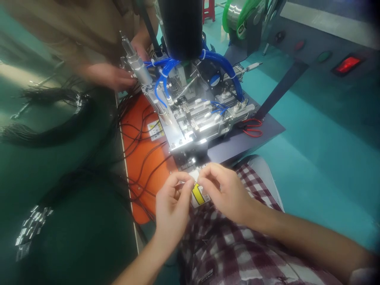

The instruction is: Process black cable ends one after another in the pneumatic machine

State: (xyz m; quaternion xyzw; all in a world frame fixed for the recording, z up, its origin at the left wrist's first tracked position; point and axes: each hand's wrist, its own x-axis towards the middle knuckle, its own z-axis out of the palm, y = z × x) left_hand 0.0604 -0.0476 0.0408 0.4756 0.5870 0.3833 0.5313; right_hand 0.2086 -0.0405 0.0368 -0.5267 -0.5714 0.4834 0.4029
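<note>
My left hand (173, 202) and my right hand (222, 188) meet fingertip to fingertip just in front of the machine (204, 114), each closed in a pinch. Thin black cables (145, 168) cross the orange plate, and one runs in behind my left fingers, which appear to grip it. Whatever lies between my right thumb and forefinger is too small to make out. Beneath my fingertips shows a white label with a yellow mark (198, 194). The machine has metal slides, cylinders and blue air hoses (228, 65).
To the left, black cable bundles (56, 122) with silvery ends (32, 225) lie on a dark green table. Across from me, a co-worker's hand (111, 77) is beside the machine. A green wire spool (237, 18) and a control panel with a lit red switch (348, 64) stand right.
</note>
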